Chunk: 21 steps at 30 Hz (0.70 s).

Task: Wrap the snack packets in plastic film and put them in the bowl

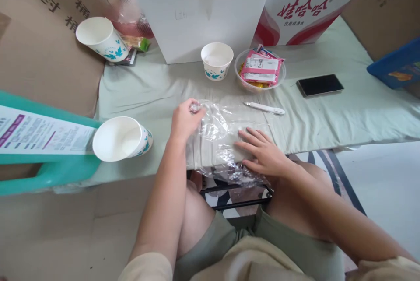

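A crinkled sheet of clear plastic film [213, 125] lies over the front part of the cloth-covered surface, and its near end hangs past the edge. At the film's upper left corner, my left hand [186, 119] is closed with the plastic pinched between thumb and fingers. My right hand [264, 152] rests flat on the film's right side, fingers spread. Just beyond the film lies a slim white utility knife [264, 108].
Paper cups stand at the back [216, 63], back left [103, 40] and left [120, 140]. A clear bowl [241, 80] holds pink packets [260, 68]. A phone [320, 85] lies at right. White boxes [200, 14] and a green container [68, 169] border the surface.
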Each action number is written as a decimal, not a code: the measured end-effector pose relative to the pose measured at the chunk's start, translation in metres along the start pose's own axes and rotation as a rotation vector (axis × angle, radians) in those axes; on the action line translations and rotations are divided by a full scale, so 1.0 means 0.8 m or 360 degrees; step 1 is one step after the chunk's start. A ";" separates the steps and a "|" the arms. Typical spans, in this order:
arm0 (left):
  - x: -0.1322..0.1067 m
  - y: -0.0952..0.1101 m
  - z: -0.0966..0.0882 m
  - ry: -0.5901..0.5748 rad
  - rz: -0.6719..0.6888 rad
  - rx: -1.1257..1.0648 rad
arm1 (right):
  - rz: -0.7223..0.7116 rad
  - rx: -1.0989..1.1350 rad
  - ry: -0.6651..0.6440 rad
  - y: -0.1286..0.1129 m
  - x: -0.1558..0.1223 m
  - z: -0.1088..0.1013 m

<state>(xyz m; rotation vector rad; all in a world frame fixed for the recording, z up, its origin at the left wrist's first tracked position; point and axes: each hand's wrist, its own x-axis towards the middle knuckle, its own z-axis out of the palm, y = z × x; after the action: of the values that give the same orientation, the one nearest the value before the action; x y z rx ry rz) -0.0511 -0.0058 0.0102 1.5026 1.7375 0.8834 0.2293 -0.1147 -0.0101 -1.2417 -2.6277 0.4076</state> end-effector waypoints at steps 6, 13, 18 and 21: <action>0.023 -0.012 -0.010 0.0451 -0.0136 -0.0263 | 0.0112 -0.0043 0.0037 -0.001 -0.033 -0.005; -0.013 0.010 -0.002 -0.0222 -0.0197 -0.0526 | 0.0258 -0.0019 0.0054 0.010 -0.038 -0.002; -0.041 0.011 0.013 -0.0700 0.0006 -0.0322 | 0.0265 -0.0002 0.0083 0.016 -0.036 -0.002; -0.039 0.013 0.018 -0.0510 -0.0011 -0.0438 | 0.0164 -0.0037 0.0315 -0.003 -0.058 -0.009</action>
<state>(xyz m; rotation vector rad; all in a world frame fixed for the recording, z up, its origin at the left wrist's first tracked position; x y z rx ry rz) -0.0301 -0.0347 0.0128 1.3682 1.3315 0.7917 0.2587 -0.1506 -0.0058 -1.3540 -2.4173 0.2566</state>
